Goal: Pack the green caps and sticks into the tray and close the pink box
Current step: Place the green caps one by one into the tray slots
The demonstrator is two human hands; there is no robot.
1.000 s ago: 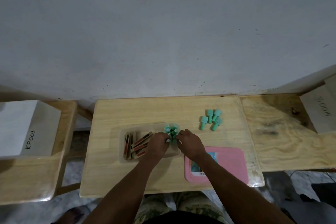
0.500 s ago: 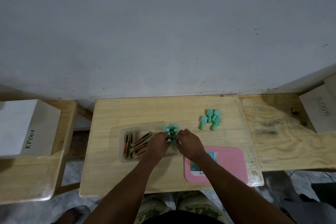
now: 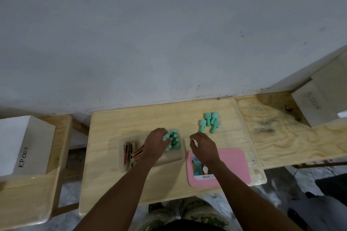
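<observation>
L hand rests on the cluster of green plastic caps standing at the R end of the clear shallow plastic tray; fingers curled over the near ones, prob. to keep them upright and bunched, though I can't tell whether any one cap is actually pinched. R hand hangs empty over bare table, fingers loosely spread and half-curled, between tray and the loose group of four green caps with stems lying on their sides toward the far R of the light wooden tabletop. My read: R is placed to go fetch those four while L steadies what's packed. Tray contents: flat wooden sticks with red and dark stripes piled at the L end, some tilted across each other; caps at the R end, tight together; exact count unclear under my fingers. Pink rounded plastic lid with printed label lies flat near the table's front edge, just R of tray, wrist crossing its L part; nothing on it. Judgement: packing partly done, four caps still out, closing not yet begun. Risk: knocking standing caps over when adding more.
</observation>
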